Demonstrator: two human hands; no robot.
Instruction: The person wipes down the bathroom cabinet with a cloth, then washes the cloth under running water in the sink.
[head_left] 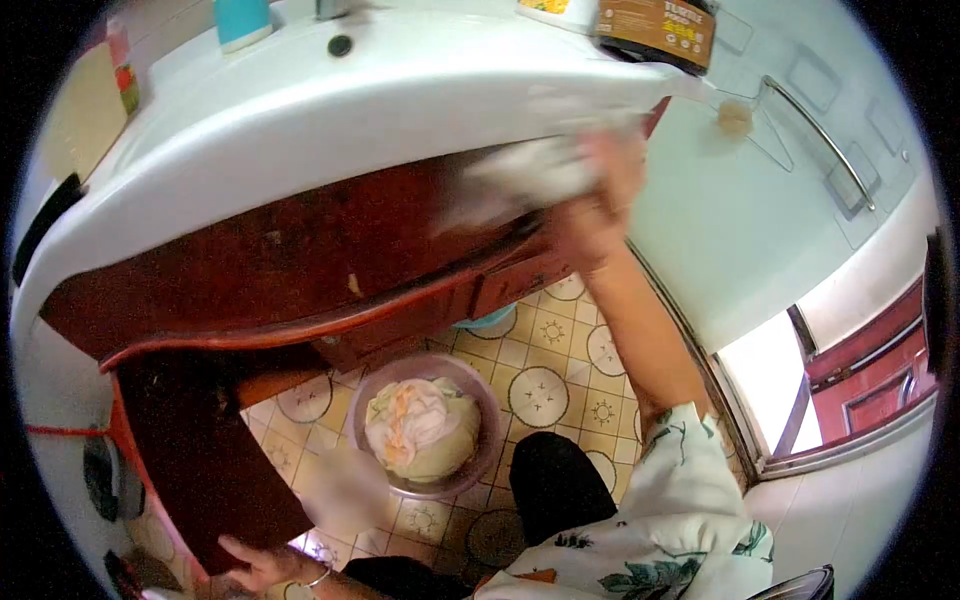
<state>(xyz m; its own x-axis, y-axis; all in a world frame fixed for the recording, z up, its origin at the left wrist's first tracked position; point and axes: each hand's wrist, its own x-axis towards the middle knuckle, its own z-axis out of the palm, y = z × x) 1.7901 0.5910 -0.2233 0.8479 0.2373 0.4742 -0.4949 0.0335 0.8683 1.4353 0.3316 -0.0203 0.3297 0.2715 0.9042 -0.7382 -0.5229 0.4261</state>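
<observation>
In the head view, a round black border cuts off every corner, the silver metal faucet (332,8) is cropped at the top edge, and a round turquoise plastic vessel (490,318) is mostly hidden by the dark red wooden cabinet (330,235). The right hand (605,205) is smeared by motion, and so is the crumpled white and greyish cloth (535,175) it carries, so single fingers cannot be counted there. A pale round blur over the floor, just beside the purple plastic basin (490,440), cannot be made out.

The right fingers are closed around the cloth. The left hand (268,565), with a silver bangle (320,575) at its wrist, is at the lower end of the dark red flat door panel (210,450), its fingers slightly spread by the edge; whether they grip it, I cannot tell.

The cloth is bunched and loose, just under the front rim of the white ceramic sink (400,110) and in front of the cabinet's upper right part; whether it touches either is unclear. Pink, orange and pale green fabrics (420,430) are heaped in the basin, which stands on the patterned yellowish tile floor (520,355)
</observation>
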